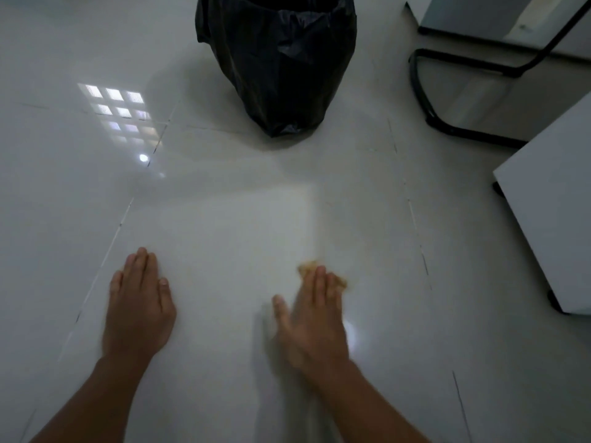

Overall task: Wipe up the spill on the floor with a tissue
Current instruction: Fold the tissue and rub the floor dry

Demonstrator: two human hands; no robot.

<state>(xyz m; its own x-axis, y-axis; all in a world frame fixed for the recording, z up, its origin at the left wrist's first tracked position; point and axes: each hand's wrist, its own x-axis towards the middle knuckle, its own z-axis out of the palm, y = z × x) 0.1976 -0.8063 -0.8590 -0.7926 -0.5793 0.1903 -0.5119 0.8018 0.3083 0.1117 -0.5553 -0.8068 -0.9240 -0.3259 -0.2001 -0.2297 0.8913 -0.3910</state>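
My right hand (311, 314) lies flat on the glossy white tile floor (224, 225) and presses a tan, stained tissue (308, 266) under its fingertips; the hand is blurred. Only the tissue's edges show past the fingers. My left hand (139, 302) rests palm down on the floor to the left, fingers together, holding nothing. I cannot make out any spill on the tiles around the tissue.
A bin lined with a black bag (278, 62) stands straight ahead. A black tubular chair frame (447, 91) and grey furniture (550, 199) stand at the right. A window's reflection (118, 113) shines on the floor at the left.
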